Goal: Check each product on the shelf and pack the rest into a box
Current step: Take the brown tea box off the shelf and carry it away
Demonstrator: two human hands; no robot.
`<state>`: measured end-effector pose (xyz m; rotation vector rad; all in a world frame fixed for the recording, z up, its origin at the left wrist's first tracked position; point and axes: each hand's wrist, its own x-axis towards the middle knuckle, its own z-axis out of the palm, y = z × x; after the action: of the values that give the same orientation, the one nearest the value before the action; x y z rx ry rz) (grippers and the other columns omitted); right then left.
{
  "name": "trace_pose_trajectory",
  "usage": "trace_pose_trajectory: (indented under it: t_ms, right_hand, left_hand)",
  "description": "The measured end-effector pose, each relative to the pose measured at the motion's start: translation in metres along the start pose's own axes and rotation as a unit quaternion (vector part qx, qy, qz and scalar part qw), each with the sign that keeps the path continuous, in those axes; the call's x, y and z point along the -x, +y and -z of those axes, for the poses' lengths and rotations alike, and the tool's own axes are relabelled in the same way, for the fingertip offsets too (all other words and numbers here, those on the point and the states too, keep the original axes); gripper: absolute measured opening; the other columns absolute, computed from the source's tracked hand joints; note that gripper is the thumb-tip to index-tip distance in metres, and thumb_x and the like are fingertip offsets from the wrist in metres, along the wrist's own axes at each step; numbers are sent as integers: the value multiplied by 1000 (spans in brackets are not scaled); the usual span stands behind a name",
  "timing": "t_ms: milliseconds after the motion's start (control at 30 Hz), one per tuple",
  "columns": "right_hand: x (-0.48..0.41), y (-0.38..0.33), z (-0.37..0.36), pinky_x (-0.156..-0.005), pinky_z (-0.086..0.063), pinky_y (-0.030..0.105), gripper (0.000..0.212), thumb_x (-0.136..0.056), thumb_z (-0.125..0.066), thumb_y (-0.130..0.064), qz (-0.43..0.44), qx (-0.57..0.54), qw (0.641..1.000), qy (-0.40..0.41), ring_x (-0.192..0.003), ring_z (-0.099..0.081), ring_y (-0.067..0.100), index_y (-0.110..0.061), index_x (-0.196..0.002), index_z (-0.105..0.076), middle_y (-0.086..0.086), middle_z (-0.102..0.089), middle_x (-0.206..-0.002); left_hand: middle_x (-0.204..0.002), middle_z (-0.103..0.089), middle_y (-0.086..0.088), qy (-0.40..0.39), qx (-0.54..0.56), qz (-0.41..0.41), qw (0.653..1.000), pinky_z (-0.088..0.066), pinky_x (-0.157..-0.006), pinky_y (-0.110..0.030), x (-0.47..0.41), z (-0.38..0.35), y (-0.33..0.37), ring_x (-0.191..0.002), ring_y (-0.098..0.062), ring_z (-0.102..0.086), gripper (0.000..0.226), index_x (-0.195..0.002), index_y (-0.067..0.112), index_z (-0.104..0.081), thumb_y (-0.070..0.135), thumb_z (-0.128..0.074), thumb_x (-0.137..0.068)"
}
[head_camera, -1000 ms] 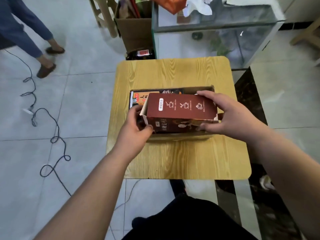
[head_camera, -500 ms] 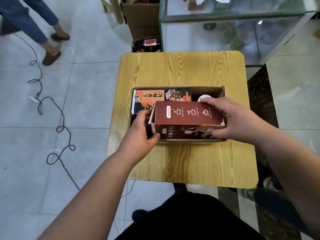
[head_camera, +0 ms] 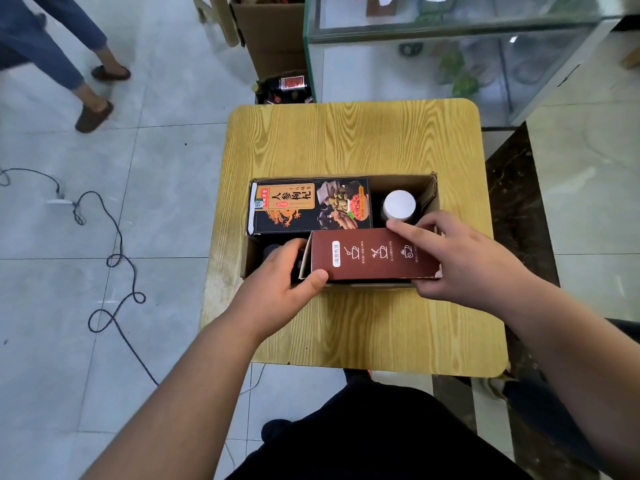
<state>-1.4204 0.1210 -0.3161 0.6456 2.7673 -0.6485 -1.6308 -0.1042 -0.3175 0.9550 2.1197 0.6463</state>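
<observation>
Counting what is seen, one open box [head_camera: 430, 194] stands on one wooden table [head_camera: 346, 140], and three products are made out in it: one black carton [head_camera: 311, 206], one brown carton [head_camera: 374, 254] and one white-capped jar [head_camera: 400, 204]. The black carton is laid flat along the box's far side, at 11 o'clock from the brown carton; the jar is stood upright at 1 o'clock from it, in the far right corner. The brown carton is held lengthwise just inside the box's near wall, its top face up; whether it rests on the bottom cannot be told. Two hands are clamped on it. The left hand [head_camera: 280, 282] is set at its 9 o'clock end, thumb pressed on the near left corner and fingers curled round the end, down inside the box. The right hand [head_camera: 460, 261] is set at the 3 o'clock end, forefinger laid over the far top edge just beside the jar, thumb pinched against the near edge. One dark cable [head_camera: 114, 261] is strewn on the floor at 9 o'clock of the table, and one glass case [head_camera: 450, 29] stands beyond it at 1 o'clock.
</observation>
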Motion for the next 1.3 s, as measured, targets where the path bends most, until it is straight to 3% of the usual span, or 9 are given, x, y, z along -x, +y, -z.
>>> trace_pose_trajectory:
  t_ms: [167,267,333,433,533,700,867,967,1300]
  right_hand:
    - [3,-2,6,-100,-50,30,94,-88,-66,-56,-5,8,1000,-16,-136,-40,14,-56,-158,-2,-9,-27,-147]
    - [7,-4,5,-104,-51,36,90,-81,-38,-82,-8,-4,1000,-10,-140,-37,15,-54,-159,-3,-9,-27,-151]
    - [10,-7,0,-111,-48,44,89,-83,-26,-83,-3,-13,1000,22,-146,-31,19,-46,-162,-12,-4,-26,-157]
    - [15,-11,-13,-122,-26,45,76,-97,-32,-74,41,4,994,97,-158,-13,26,-33,-162,-25,7,-24,-166]
    - [16,-14,-25,-125,-14,48,78,-96,-38,-67,66,42,989,128,-160,-5,32,-25,-162,-29,12,-19,-170]
    - [17,-17,-38,-125,-14,52,91,-91,-52,-63,48,102,987,118,-159,-3,39,-26,-165,-13,14,-11,-172]
    - [19,-27,-35,-125,-11,56,100,-85,-62,-63,31,140,983,114,-158,-2,41,-21,-165,-18,15,-15,-171]
    - [20,-43,-29,-125,-15,60,88,-86,-58,-58,93,143,975,141,-159,-3,40,-20,-161,-32,14,-21,-170]
    - [1,-173,-46,-123,-22,63,84,-85,-59,-53,303,133,935,127,-158,-11,41,-18,-158,-37,18,-28,-167]
  left_hand:
    - [-134,-53,21,13,-4,7,1000,-50,-92,-35,-2,-4,4,-120,-1,-52,46,-142,45,-42,53,-56,-98]
    - [-141,-47,15,32,-11,15,999,-49,-93,-34,1,-9,3,-126,-6,-51,55,-147,41,-37,53,-57,-97]
    - [-152,-32,9,101,-28,15,994,-46,-101,-37,7,-16,5,-136,-12,-41,68,-154,33,-29,49,-60,-96]
    - [-159,-21,3,177,-143,-97,969,-33,-116,-45,17,-31,15,-149,-23,-23,75,-158,20,-26,40,-59,-93]
    - [-168,-19,-12,127,-311,-180,925,-16,-125,-54,19,-50,17,-157,-32,-10,84,-161,13,-23,45,-56,-90]
    - [-170,-16,-13,93,-389,-144,905,-15,-125,-59,22,-68,14,-158,-35,-8,106,-162,11,-15,46,-71,-79]
    - [-170,-20,-11,109,-386,-153,903,-17,-124,-60,24,-60,16,-157,-36,-10,95,-161,15,-20,43,-68,-84]
    - [-169,-19,-12,150,-378,-142,903,-19,-122,-63,37,-49,12,-156,-41,-10,90,-162,22,-23,47,-64,-85]
    - [-171,-11,-9,257,-351,31,900,-15,-122,-66,149,-17,-56,-158,-39,-3,86,-164,29,-13,64,-40,-90]
